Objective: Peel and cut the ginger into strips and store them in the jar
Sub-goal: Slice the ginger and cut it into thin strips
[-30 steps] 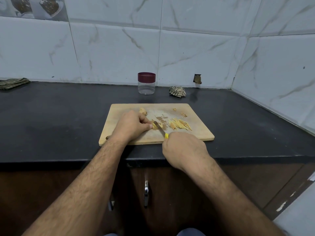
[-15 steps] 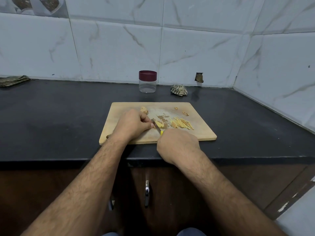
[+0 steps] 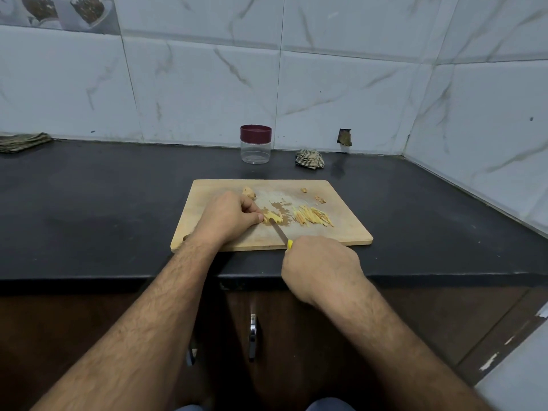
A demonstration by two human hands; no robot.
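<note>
Yellow ginger strips [image 3: 312,216] pile at frame centre on the cutting board [image 3: 350,232]; left hand [image 3: 228,218] pins a ginger slice [image 3: 271,216], right hand [image 3: 321,266] grips the knife [image 3: 278,229]. Slicing looks well along, though the jar [image 3: 255,143] stands lidded and apparently empty above.

I see a black countertop [image 3: 89,203], a crumpled checked cloth [image 3: 310,158] by the marble-tiled wall [image 3: 207,84], and a folded cloth [image 3: 22,141] far left.

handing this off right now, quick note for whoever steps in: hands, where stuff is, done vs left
Left hand pins a pale yellow ginger slab on the wooden cutting board.
Right hand grips the yellow-handled knife, blade at the slab.
Done: pile of cut ginger strips lies right of the blade.
Left: finish the slab, cut the ginger chunk, fill the clear maroon-lidded jar, lid on, behind the board.
</note>
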